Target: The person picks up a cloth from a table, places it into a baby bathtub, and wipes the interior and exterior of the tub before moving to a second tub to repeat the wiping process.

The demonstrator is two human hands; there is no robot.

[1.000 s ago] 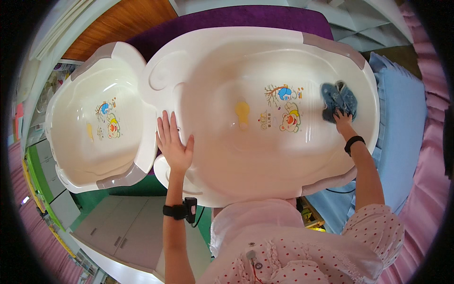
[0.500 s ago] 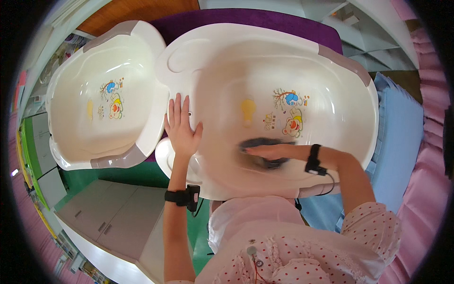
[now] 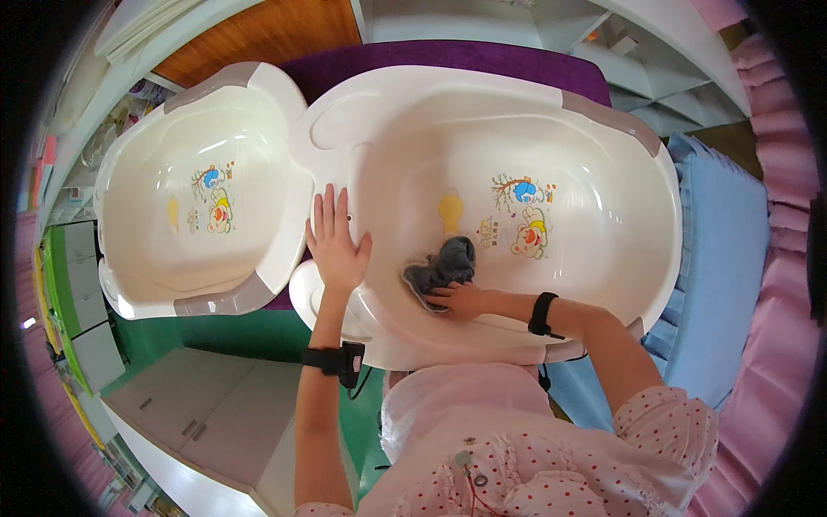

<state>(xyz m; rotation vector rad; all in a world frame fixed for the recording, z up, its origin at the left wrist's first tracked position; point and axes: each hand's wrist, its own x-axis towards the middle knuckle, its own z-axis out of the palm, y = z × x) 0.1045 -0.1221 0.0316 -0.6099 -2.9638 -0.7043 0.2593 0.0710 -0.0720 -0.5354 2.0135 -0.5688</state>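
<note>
Apparently wiping the baby bathtub [image 3: 594, 164], the right hand [image 3: 460, 300] grips a grey cloth [image 3: 452, 262], next needing even pressure, while the left hand [image 3: 338, 250] rests outspread.

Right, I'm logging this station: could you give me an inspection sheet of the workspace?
Surface: purple cover beneath smaller tub and larger tub.
Job's things: crumpled dark cloth inside the larger tub.
Clutter: small items upper left, too small to identify.
Hands: left hand flat on the larger tub's rim; right hand on the cloth.
Cables: black cable by the left wristband; red wire at the shirt.
Surroundings: pink fabric right, grey cabinet lower left.
</note>
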